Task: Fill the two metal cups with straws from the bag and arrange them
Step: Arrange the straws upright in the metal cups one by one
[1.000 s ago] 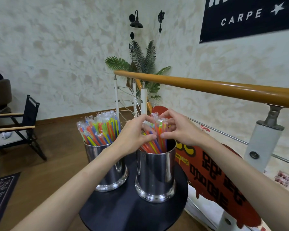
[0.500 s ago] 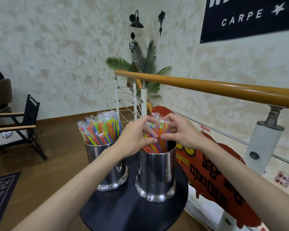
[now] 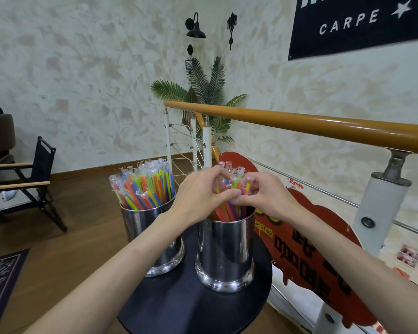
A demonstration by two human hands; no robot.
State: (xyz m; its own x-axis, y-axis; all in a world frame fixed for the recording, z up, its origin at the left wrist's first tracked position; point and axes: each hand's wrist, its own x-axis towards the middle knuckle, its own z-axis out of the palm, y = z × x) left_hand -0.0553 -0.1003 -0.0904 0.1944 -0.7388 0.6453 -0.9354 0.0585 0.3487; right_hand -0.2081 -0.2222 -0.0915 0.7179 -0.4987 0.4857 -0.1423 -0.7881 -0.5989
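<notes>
Two shiny metal cups stand side by side on a small round black table. The left cup is packed with wrapped colourful straws that lean left. The right cup holds another bunch of wrapped straws. My left hand and my right hand curl round that bunch from either side, fingertips meeting in front of it above the rim. The lower part of the straws is hidden inside the cup. No bag is in view.
A wooden handrail on white posts runs just behind the table. A red cut-out sign leans at the right. A folding chair stands at the left and a rug lies at the lower left. A potted palm is behind.
Both hands stayed on the straws in the right cup. Their fingers have drawn closer together round the bunch, so the fingertips now meet in front.
</notes>
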